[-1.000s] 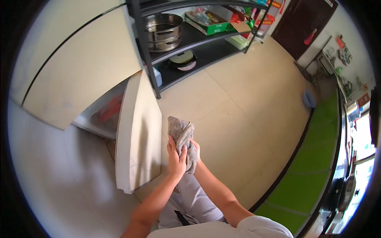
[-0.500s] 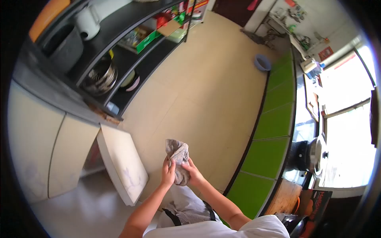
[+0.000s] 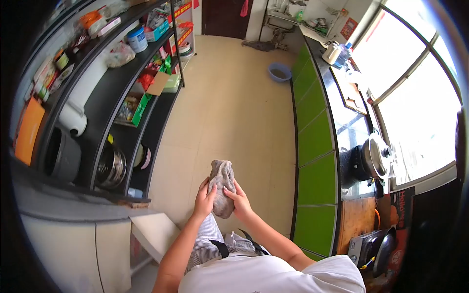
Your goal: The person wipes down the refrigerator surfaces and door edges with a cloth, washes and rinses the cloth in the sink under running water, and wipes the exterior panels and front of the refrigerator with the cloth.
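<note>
A crumpled grey-brown cloth point(image 3: 223, 190) is held up in front of my waist, over the tiled floor. My left hand point(image 3: 204, 199) closes on its left side, thumb pressed against the front. On the opposite side my right hand point(image 3: 239, 198) grips the same cloth, its thumb also lying across the front. Both sets of fingers go partly out of sight behind the fabric. The cloth is bunched upright, its top end sticking up above my hands.
Black shelves point(image 3: 105, 88) with boxes and pots line the left. An open white cabinet door point(image 3: 155, 232) juts out at lower left. Green cabinets point(image 3: 316, 183) run along the right, with a pot point(image 3: 375, 156) on the counter. Far ahead, a blue basin point(image 3: 279, 72) sits on the floor.
My view has swung left and up, showing more of the shelves and the far door. Both hands still hold the cloth, which is now bunched differently and more upright.
</note>
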The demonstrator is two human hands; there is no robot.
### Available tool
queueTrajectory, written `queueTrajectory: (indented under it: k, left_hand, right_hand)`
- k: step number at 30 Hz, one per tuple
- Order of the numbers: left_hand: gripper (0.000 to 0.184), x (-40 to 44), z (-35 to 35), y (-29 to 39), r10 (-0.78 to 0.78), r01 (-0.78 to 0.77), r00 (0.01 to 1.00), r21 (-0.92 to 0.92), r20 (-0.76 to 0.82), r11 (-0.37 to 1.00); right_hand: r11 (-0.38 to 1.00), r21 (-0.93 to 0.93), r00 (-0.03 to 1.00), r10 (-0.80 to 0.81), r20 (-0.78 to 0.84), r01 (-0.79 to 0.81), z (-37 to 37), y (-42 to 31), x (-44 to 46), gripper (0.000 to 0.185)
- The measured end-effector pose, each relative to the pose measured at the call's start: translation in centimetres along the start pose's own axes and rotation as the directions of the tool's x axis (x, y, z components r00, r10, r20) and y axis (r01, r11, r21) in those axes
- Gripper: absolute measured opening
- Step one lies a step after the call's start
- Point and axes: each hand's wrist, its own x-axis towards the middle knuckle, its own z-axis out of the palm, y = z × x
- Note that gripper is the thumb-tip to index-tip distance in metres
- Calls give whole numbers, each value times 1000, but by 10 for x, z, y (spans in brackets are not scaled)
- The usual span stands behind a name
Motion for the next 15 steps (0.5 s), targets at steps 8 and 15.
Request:
queueTrajectory:
  k: [8, 15]
  left_hand:
    - [45, 192, -25, -1, 47, -1, 975, -211, 215, 977]
    - [44, 377, -22, 56, 1, 90, 922, -217, 387, 972]
  right_hand:
    - [996, 48, 989, -73, -129, 80, 67, -74, 135, 63]
    - [968, 120, 972, -207, -109, 220, 102, -165, 258, 67]
